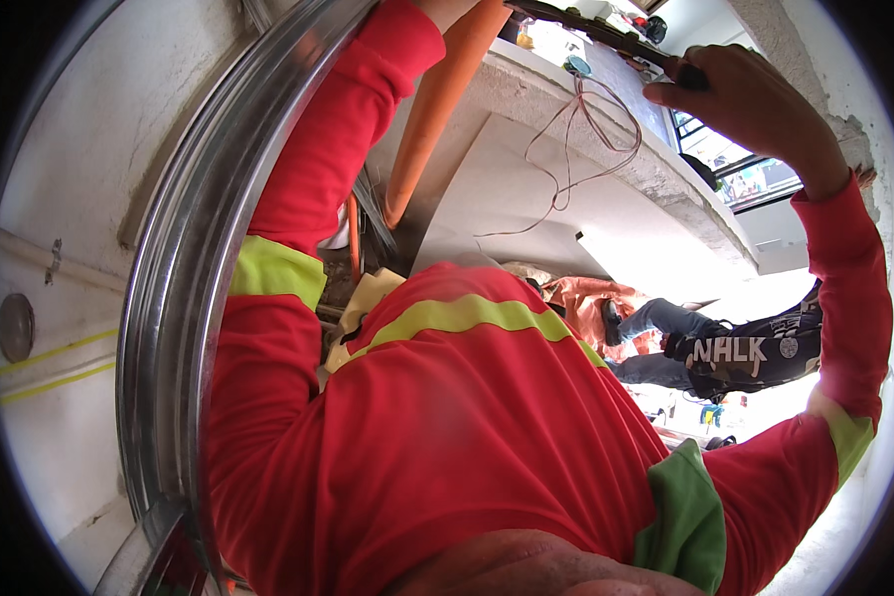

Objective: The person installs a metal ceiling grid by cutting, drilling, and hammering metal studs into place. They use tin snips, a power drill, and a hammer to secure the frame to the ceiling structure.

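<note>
My right hand (745, 111), raised at the upper right, has its fingers wrapped round the black grip of a long dark tool (616, 38). The tool runs leftward to the top edge, and its far end and exact kind cannot be made out. At the top edge only the wrist of my left hand (447, 10) shows; its fingers are outside the picture. My red left sleeve lies along a shiny ribbed metal frame (184, 288). Beside that wrist slants an orange pipe (442, 99).
A rough-edged concrete ledge (606, 119) bears a loose coil of thin wire (566, 184) hanging over its side. A person (735, 353) in a dark top and jeans is at the right. An orange-red sheet (591, 303) lies nearby. A pale wall (60, 199) stands left of the metal frame.
</note>
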Demonstrator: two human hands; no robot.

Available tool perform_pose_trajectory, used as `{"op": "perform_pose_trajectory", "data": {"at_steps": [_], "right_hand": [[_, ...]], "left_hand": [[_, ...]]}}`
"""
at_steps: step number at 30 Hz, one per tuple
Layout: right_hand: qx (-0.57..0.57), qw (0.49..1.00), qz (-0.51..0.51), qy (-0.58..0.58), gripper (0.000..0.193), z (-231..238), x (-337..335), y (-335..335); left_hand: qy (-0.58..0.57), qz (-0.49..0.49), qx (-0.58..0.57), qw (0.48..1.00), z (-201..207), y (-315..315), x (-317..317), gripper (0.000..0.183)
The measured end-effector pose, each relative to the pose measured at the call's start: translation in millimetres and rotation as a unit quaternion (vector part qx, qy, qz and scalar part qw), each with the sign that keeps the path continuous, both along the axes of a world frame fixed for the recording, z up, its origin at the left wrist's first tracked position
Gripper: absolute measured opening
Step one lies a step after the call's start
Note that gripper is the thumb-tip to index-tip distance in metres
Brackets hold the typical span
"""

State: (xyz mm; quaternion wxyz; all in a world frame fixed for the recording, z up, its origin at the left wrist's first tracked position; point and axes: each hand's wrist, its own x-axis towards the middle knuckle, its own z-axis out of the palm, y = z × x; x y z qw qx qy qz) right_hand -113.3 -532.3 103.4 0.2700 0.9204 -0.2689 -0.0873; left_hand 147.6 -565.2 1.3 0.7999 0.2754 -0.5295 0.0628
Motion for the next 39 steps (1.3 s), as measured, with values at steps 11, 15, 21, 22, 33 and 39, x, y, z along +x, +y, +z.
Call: {"op": "perform_pose_trajectory", "data": {"at_steps": [11, 15, 21, 22, 33, 39], "right_hand": [[0.014, 0.996, 0.051, -0.075, 0.05, -27, -17, -3], [-0.039, 0.981, 0.151, -0.115, 0.047, -35, -26, -7], [0.085, 0.988, -0.02, -0.129, 0.042, -37, -38, 0], [0.122, 0.983, -0.03, -0.137, 0.041, -36, -38, -4], [0.088, 0.985, 0.046, -0.142, 0.039, -44, -40, -24], [0.147, 0.979, -0.078, -0.119, 0.044, -35, -40, -24]], "left_hand": [[0.061, -0.045, 0.068, 0.995, 1, 19, -14, 0.033], [0.08, -0.091, -0.009, 0.993, 5, 12, -26, 0.03], [0.098, -0.144, 0.046, 0.984, 5, 11, -30, 0.031], [0.1, -0.15, 0.079, 0.981, 5, 9, -29, 0.031], [0.071, -0.126, 0.04, 0.989, 2, -2, -26, 0.035], [0.042, -0.127, 0.029, 0.991, 4, 4, -20, 0.033]]}}
